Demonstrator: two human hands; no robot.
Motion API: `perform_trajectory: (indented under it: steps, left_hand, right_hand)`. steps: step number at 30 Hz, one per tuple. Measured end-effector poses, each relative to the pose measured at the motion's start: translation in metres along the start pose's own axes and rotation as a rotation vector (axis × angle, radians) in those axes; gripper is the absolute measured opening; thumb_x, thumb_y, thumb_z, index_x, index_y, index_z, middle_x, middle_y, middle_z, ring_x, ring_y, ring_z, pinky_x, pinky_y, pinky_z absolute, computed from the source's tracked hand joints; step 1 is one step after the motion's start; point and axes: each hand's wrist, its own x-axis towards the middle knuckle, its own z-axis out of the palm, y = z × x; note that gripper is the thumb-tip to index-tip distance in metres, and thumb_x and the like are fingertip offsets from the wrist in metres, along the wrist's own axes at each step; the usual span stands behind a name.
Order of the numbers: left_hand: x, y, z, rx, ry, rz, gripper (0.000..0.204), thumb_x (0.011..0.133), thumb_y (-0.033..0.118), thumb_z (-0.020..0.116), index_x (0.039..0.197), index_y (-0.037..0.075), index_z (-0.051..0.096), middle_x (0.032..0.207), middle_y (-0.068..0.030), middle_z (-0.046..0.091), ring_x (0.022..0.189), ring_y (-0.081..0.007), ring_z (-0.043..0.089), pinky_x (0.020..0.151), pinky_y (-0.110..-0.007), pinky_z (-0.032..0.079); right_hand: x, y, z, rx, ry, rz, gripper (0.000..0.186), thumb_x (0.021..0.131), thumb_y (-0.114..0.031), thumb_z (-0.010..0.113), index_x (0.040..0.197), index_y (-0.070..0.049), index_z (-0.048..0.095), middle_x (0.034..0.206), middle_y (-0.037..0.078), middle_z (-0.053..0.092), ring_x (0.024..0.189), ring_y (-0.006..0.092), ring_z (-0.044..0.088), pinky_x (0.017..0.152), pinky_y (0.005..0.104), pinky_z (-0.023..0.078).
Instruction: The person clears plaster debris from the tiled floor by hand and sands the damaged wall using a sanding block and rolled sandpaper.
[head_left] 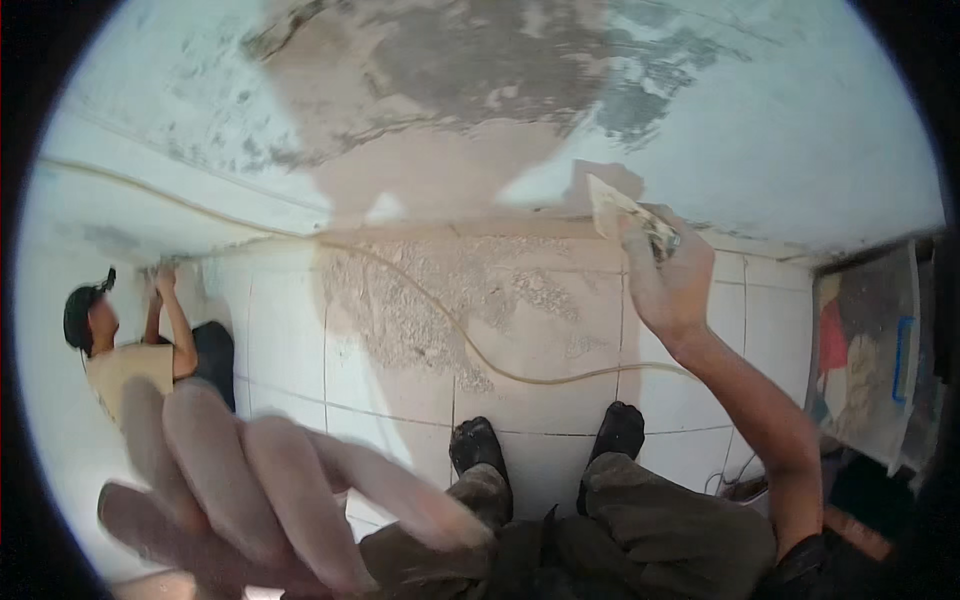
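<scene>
My right hand (677,288) grips a scraper (606,207) with a pale, flat blade, much of its handle covered by the fingers. The blade is close to the foot of the white wall (790,130); whether it touches cannot be told. Above and to the left, the paint is gone from a rough grey-brown patch (480,60). My left hand (265,490) looms large and slightly blurred at the lower left. Its fingers are apart and loosely bent, with nothing visible in them. Flaked paint and plaster debris (400,310) lies scattered on the floor along the wall.
A thin beige hose or cable (462,328) snakes along the wall and across the tiled floor (285,340). At far left another person (135,365) in a dark cap crouches, hands at the wall. A translucent plastic container (865,350) with a blue handle stands at right.
</scene>
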Motion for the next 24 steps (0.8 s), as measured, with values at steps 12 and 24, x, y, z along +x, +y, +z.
perform_trajectory:
  steps: [12,24]
  left_hand:
    - [0.005,-0.01,0.053,-0.485,-0.116,0.238,0.022,0.099,0.039,0.045,0.095,0.018,0.04,0.085,-0.0103,0.047,0.059,-0.0148,0.046,0.052,-0.039,0.051]
    - [0.015,-0.022,-0.033,0.225,-0.021,-0.077,0.03,0.09,0.021,0.068,0.106,0.009,0.045,0.103,-0.0092,0.045,0.083,-0.0184,0.053,0.065,-0.045,0.06]
  right_hand:
    - [0.01,0.011,-0.003,0.082,0.058,-0.011,0.028,0.095,-0.021,0.064,0.106,0.004,0.068,0.086,0.017,0.071,0.076,0.0171,0.065,0.072,0.0313,0.051]
    - [0.014,0.012,-0.001,0.095,0.073,-0.042,0.022,0.093,-0.015,0.066,0.101,0.006,0.067,0.084,0.011,0.07,0.078,0.0096,0.059,0.071,0.0272,0.05]
